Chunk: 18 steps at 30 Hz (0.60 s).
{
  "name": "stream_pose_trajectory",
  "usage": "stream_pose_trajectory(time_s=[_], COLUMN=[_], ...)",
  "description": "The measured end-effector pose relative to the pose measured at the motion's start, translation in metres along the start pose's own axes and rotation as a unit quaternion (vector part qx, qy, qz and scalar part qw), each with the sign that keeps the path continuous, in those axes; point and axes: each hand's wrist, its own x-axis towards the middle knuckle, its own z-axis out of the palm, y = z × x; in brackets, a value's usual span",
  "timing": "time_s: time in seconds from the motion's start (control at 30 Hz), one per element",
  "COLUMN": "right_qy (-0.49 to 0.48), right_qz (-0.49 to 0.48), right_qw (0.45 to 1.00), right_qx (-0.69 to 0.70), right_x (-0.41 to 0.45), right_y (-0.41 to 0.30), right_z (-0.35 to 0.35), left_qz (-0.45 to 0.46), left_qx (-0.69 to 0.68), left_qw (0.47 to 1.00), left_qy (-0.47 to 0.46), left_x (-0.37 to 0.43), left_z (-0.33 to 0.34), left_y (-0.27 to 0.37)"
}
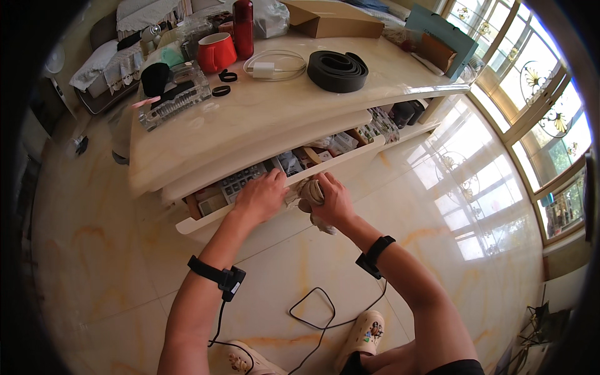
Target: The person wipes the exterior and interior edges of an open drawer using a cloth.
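Observation:
A pale drawer point(337, 165) is pulled out from under the marble-look tabletop, with mixed small items inside. My left hand point(262, 196) curls its fingers over the top edge of the drawer front, close to a grey calculator point(240, 182). In my right hand point(333, 199) is a bunched beige cloth point(311, 191), held against or just before the outer face of the drawer front. Part of the cloth hangs below my fingers; its contact with the drawer is partly hidden.
On the tabletop point(262, 105) are a coiled black strap point(336, 71), a white charger point(263, 70) with its cable, a red mug point(216, 52), a red bottle point(243, 30) and a cardboard box point(335, 21). A black cable point(335, 309) loops over the floor near my feet.

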Motion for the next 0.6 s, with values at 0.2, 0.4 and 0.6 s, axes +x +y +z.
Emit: stream_pose_trajectory(time_s=[0.2, 0.4, 0.6], right_qy=[0.118, 0.115, 0.064], right_qz=[0.172, 0.204, 0.087], right_qw=[0.977, 0.971, 0.994], right_qx=[-0.036, -0.056, -0.024], right_x=[0.012, 0.012, 0.001], right_y=[0.062, 0.061, 0.027], right_z=[-0.037, -0.029, -0.009], left_qz=[-0.013, -0.024, -0.023], left_qx=[-0.003, 0.014, 0.018], left_qw=[1.0, 0.999, 0.999], left_qy=[-0.024, -0.041, -0.04], left_x=[0.003, 0.002, 0.003], left_z=[-0.003, -0.007, -0.006], left_y=[0.006, 0.008, 0.008])
